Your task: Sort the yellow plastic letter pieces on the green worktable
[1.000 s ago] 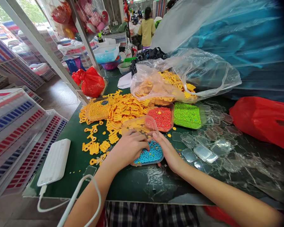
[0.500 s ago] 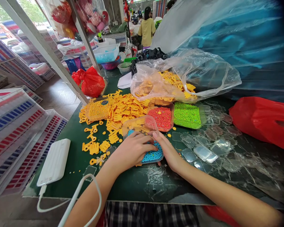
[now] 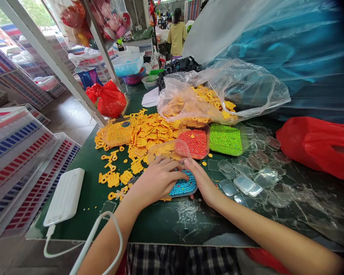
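A clear plastic container [image 3: 177, 144] stands tilted in front of me, with light blue beads [image 3: 185, 186] pooled at its near end. My left hand [image 3: 157, 179] lies over the beads, fingers apart and their tips among them; nothing shows held in it. My right hand [image 3: 202, 179] grips the container's right side, thumb at the rim and a fingertip showing under the near edge. Just behind are a container of red beads [image 3: 192, 143] and one of green beads [image 3: 226, 139]. A heap of yellow plastic pieces [image 3: 151, 131] lies beyond my left hand.
Orange-yellow beads [image 3: 119, 133] fill another container at the left. A white power bank [image 3: 64, 196] with a cable lies near the left edge. Clear flat plastic pieces [image 3: 243, 183] spread at right, near a red bag [image 3: 315, 147]. A clear bag [image 3: 255, 89] stands behind. A person [image 3: 177, 38] is in the background.
My left hand has shifted slightly within the blue beads, uncovering more of them. My right hand keeps its hold on the container. The whole view has moved a little.
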A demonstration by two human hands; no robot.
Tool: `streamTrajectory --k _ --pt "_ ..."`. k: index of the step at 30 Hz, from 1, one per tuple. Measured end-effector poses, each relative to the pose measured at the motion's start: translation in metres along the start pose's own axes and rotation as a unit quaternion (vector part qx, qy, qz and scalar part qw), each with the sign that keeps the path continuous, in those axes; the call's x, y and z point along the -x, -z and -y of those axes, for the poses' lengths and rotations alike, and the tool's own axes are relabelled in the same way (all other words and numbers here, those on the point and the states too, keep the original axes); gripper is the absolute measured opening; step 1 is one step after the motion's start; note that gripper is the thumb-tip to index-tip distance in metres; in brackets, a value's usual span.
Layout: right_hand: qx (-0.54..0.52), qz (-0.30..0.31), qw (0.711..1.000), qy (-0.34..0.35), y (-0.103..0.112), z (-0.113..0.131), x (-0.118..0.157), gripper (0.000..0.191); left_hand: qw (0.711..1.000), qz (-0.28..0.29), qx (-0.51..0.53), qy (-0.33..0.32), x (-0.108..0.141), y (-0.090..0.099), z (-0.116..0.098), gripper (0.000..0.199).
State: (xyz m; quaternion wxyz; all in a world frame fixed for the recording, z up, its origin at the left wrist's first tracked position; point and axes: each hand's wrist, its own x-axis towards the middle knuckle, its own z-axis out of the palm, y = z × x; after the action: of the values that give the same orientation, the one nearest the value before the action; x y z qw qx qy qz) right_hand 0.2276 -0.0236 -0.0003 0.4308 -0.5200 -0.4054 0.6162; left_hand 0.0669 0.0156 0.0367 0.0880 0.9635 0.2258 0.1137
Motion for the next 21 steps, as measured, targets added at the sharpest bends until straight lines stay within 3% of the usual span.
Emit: streamTrajectory --k 7,13,17,21 --pt "0.005 -0.002 1.0 0.0 -0.001 0.001 0.0 0.061 1.0 0.022 -0.014 -0.006 0.0 -0.004 0.003 0.024" --pt "-0.006 0.003 1.0 0.001 -0.001 0.0 0.0 0.061 0.999 -0.008 -0.007 0.036 0.005 0.005 0.007 0.026" --pt "-0.001 -0.002 1.0 -0.008 -0.001 0.002 0.0 0.062 0.998 -0.04 0.044 0.027 0.004 0.006 0.002 0.026" --pt "0.005 0.003 1.0 -0.005 -0.001 0.003 0.001 0.061 0.997 -0.029 0.066 0.037 0.003 0.007 0.002 0.022"
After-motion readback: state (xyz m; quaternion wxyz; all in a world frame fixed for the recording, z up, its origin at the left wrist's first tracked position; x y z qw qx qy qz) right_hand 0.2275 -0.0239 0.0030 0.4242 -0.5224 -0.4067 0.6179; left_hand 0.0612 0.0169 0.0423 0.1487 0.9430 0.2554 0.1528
